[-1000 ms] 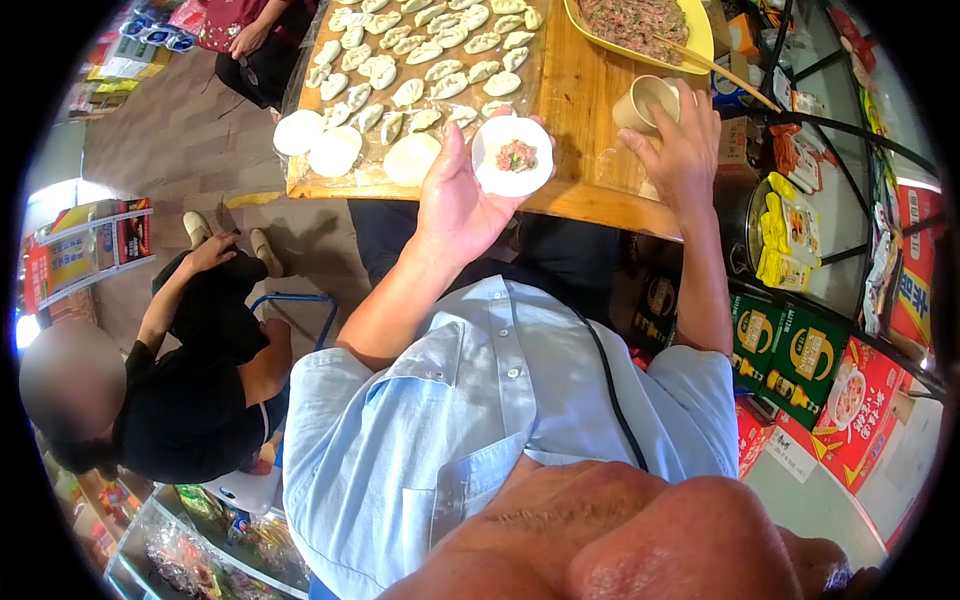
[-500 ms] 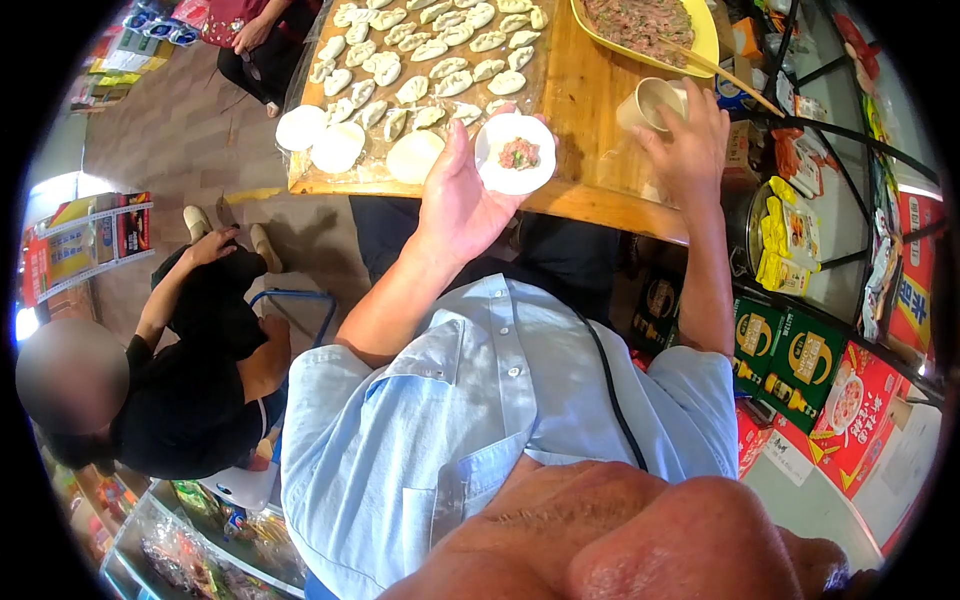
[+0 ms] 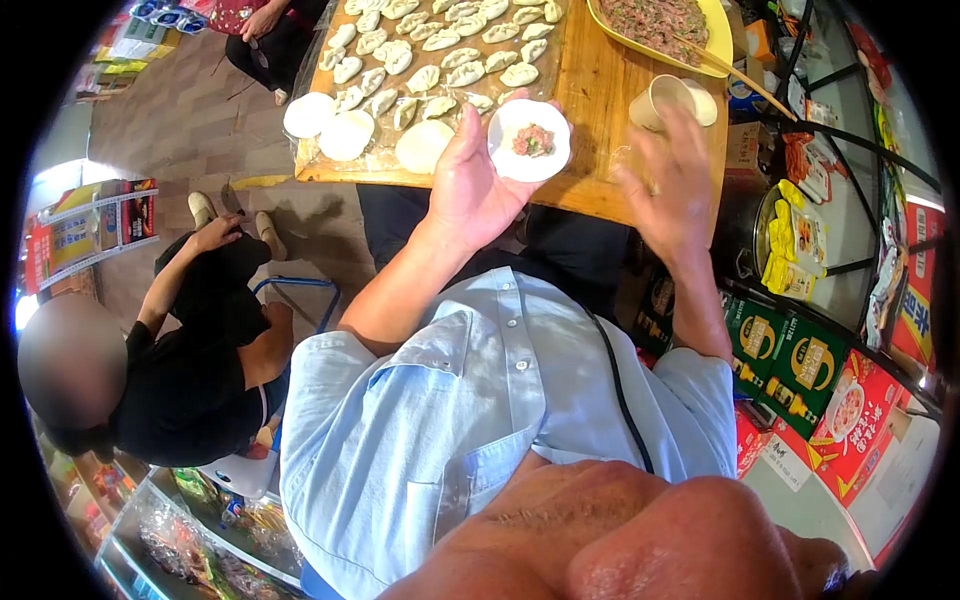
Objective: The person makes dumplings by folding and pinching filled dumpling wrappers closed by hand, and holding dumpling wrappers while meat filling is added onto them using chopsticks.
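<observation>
On the palm of my left hand lies a round white dumpling wrapper with a small mound of meat filling in its middle. My left fingers support it from below. My right hand, slightly blurred, is just below a paper cup with its fingers apart and nothing seen in them. A pale round thing, partly hidden, is beside the cup. Folded dumplings lie in rows on the wooden table. Flat wrappers rest along its near edge.
A yellow tray of minced filling with chopsticks across its rim stands at the back right. Shelving with packets and boxes borders the right side. One person sits at left; another person's hand shows behind.
My right hand has moved down and away from the paper cup, its fingers spreading. The left hand still holds the filled wrapper flat. The whole view has shifted slightly.
</observation>
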Demonstrator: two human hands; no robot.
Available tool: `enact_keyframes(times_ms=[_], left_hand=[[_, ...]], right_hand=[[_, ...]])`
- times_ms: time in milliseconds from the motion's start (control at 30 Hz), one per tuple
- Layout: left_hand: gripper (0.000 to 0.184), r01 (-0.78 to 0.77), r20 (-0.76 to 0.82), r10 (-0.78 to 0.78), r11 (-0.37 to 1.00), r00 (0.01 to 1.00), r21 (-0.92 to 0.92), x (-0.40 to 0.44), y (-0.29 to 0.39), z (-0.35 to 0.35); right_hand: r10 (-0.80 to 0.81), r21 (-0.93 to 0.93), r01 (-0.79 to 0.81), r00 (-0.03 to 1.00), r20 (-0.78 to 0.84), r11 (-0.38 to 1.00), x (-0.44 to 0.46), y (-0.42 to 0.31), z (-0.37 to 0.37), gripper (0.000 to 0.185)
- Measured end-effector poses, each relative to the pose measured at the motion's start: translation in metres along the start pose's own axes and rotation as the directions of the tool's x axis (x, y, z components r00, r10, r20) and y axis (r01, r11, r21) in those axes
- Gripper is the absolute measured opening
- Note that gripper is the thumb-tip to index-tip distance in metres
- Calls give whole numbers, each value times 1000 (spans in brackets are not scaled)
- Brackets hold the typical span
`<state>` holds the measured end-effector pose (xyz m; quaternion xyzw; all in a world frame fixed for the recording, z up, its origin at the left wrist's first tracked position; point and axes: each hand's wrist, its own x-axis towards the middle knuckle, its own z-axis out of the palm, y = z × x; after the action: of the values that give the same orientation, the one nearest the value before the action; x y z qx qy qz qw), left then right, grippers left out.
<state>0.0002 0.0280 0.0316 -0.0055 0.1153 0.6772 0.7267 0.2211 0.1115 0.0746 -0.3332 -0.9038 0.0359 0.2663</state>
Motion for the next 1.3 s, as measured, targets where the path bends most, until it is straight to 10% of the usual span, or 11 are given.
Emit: enact_keyframes(times_ms=[1300], left_hand=[[60,4,18,-3,997,1000,-74,0,0,-5]], right_hand=[[-163,256,141,985,65,956,-7,-56,28,44]])
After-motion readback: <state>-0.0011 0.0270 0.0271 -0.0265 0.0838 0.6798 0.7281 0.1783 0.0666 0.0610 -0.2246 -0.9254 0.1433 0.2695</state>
